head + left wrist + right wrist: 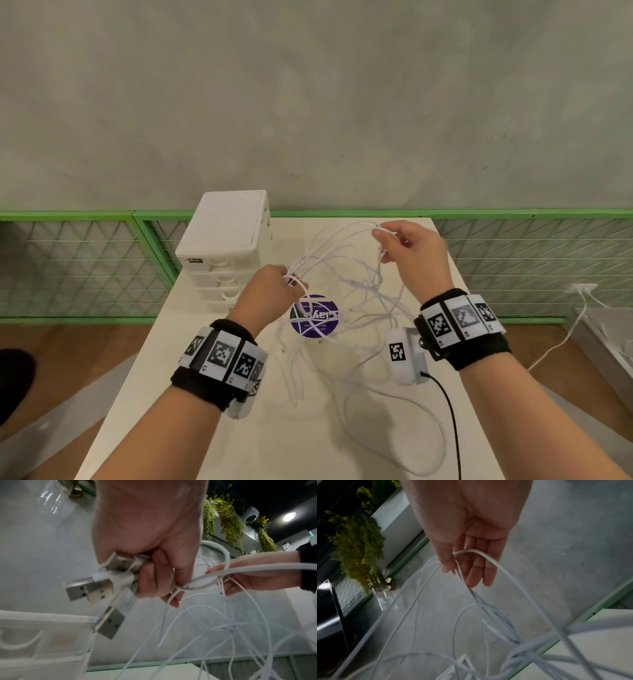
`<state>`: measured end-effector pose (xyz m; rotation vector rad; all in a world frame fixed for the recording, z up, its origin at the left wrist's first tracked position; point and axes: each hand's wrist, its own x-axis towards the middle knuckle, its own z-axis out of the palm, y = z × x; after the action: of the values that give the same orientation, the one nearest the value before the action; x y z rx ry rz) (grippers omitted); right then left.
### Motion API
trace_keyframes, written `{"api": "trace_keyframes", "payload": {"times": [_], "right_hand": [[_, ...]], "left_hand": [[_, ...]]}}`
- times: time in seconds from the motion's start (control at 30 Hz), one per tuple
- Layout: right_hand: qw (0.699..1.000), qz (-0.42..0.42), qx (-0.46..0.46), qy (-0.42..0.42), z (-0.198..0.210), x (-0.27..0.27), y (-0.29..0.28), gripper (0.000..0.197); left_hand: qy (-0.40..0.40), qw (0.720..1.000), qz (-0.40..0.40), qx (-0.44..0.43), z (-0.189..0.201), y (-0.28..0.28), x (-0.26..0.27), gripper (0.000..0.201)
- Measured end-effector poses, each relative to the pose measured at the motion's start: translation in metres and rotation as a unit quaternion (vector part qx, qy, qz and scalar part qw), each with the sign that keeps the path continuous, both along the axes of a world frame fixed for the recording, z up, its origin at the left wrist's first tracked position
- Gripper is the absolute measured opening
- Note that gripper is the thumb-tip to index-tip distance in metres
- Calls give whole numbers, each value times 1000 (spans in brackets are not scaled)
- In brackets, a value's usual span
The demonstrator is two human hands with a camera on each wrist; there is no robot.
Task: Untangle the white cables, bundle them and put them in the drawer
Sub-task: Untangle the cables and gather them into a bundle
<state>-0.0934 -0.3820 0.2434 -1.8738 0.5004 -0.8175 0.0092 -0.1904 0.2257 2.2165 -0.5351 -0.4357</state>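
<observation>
Head view downward, wrist views close, upward, blurry, sharing cables [346, 260].

Cable loops [488, 622] smear into blur near the right wrist camera, running off the bottom edge; from the head view the left hand [270, 291] covers its own grip, the purple sticker's [315, 317] print is unreadable, and the drawer unit's [42, 642] front is cropped
</observation>
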Motion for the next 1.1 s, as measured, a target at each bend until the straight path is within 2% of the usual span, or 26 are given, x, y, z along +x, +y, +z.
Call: {"api": "trace_keyframes", "payload": {"times": [0.17,0.3,0.37,0.43,0.47,0.53,0.6,0.67,0.73,0.77,0.83,0.9,0.97,1.0,1.03,1.1], "right_hand": [[998,-52,-12,24,-2,-1,-14,10],[999,-12,2,44,-10,0,-18,15],[999,-2,7,53,-15,1,-21,14],[994,13,6,109,-19,2,-26,7],[987,29,1,159,-22,2,-27,15],[970,75,-14,229,-25,3,-26,47],[981,95,-27,169,-18,3,-15,59],[992,103,-47,47,-7,3,1,48],[988,149,-41,18,2,3,19,37],[982,181,-38,40,3,3,28,45],[971,212,-69,93,-2,4,39,76],[960,203,-138,135,-11,6,45,104],[947,165,-228,153,-18,8,51,116],[945,135,-270,125,-20,9,54,111],[945,102,-304,63,-20,10,58,98],[937,52,-329,-103,-20,9,63,53]], "left_hand": [[-25,999,34,27,-5,8,8,37],[2,999,41,1,-3,8,13,38],[33,999,33,-17,0,9,15,45],[68,996,23,-53,3,8,14,46],[80,994,26,-76,6,7,11,46],[93,986,52,-132,10,1,9,42],[106,978,49,-171,14,-5,6,37],[116,976,25,-180,18,-11,3,34],[123,973,20,-192,20,-15,0,30],[122,973,26,-197,21,-17,0,30],[120,970,39,-207,23,-18,0,31],[125,967,31,-218,24,-19,0,30],[126,966,30,-223,26,-19,-2,29],[124,966,34,-226,29,-20,-4,28],[120,965,36,-229,29,-21,-4,27],[111,965,35,-234,28,-21,-3,25]]}}
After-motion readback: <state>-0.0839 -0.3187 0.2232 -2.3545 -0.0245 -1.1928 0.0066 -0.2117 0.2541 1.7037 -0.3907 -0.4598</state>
